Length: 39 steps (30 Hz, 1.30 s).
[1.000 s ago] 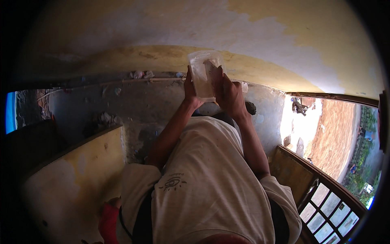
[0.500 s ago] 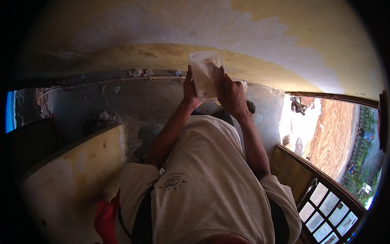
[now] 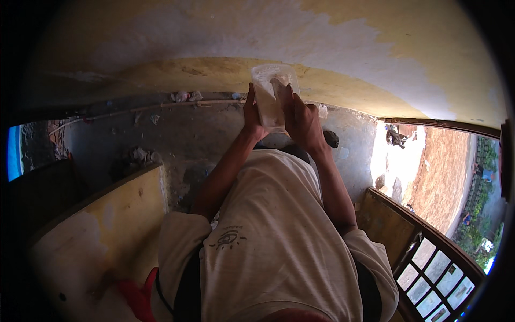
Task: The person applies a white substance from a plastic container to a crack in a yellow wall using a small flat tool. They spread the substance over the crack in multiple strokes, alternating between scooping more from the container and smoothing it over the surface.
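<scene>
Within the left grip [image 3: 252,115], a translucent tub [image 3: 274,68], whitish matter [image 3: 266,92] inside.

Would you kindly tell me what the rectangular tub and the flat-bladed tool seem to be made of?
The rectangular tub appears to be plastic with a satin finish, judging by its translucent, whitish walls. The flat-bladed tool has a dull, brownish face; it may be metal or plastic, I cannot tell.
</scene>
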Each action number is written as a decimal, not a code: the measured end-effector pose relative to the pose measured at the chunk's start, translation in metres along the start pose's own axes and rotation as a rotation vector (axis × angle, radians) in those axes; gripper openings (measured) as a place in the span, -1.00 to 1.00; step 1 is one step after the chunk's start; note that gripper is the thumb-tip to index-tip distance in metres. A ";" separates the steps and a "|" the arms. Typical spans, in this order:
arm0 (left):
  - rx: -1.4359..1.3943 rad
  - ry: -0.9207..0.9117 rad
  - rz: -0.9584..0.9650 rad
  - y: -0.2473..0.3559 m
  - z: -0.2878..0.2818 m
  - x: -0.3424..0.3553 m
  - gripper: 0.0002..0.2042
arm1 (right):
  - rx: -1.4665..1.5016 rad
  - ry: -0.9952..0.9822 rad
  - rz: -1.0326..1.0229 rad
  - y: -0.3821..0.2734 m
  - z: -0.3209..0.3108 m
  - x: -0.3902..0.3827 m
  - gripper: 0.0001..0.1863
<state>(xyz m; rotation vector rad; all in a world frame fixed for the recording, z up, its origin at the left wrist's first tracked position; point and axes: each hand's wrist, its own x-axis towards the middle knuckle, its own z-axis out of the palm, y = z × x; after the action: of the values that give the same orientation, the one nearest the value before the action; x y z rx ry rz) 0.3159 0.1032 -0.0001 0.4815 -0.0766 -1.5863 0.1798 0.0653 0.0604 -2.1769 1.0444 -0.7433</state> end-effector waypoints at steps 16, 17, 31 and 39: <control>-0.091 -0.189 0.051 -0.001 -0.013 0.005 -0.40 | 0.129 0.004 -0.011 -0.017 -0.007 0.007 -0.75; -0.062 -0.126 0.057 -0.002 -0.013 0.004 -0.36 | 0.136 0.002 0.015 -0.021 -0.012 0.009 -0.76; -0.302 -0.398 0.028 -0.008 -0.030 0.006 -0.41 | 0.103 -0.050 -0.019 -0.018 -0.004 0.005 -0.75; 0.039 0.025 0.069 0.004 -0.001 -0.003 -0.29 | -0.019 0.041 -0.109 -0.011 -0.014 0.020 -0.68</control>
<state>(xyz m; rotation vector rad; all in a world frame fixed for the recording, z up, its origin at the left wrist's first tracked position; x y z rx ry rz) 0.3201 0.1064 0.0010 0.5238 -0.1038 -1.5133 0.1858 0.0504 0.0817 -2.2587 0.9627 -0.8331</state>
